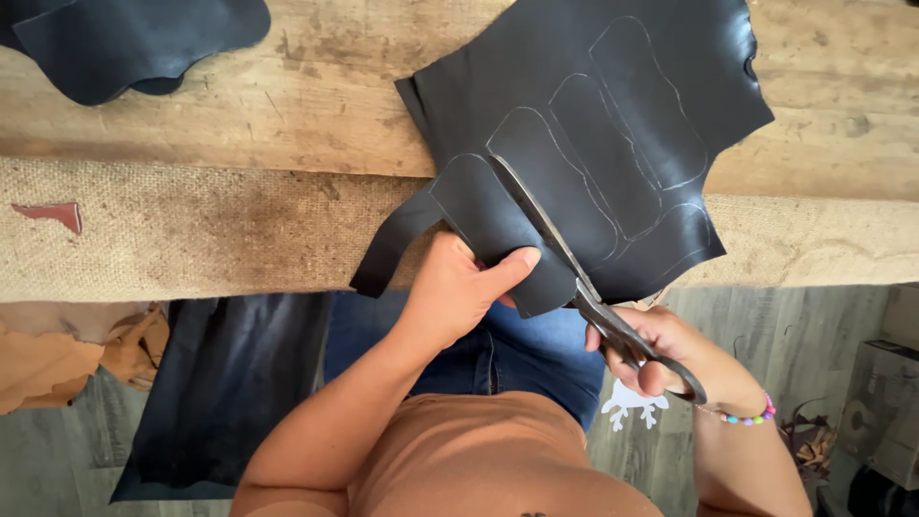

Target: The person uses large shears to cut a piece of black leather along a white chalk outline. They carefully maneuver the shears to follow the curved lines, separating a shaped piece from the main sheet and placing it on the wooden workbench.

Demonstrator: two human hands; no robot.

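We note a worn wooden tabletop beyond the hands, its grain scuffed and stained. Along its near edge runs a strip of coarse burlap, at the level of the hands and stretching to either side. Below the hands lies grey plank flooring. Tan scraps sit heaped on the floor well to the left of the hands. A pale box-like object stands far right of the hands; we cannot tell what it is. Light is soft, even daylight, with no hard shadows.
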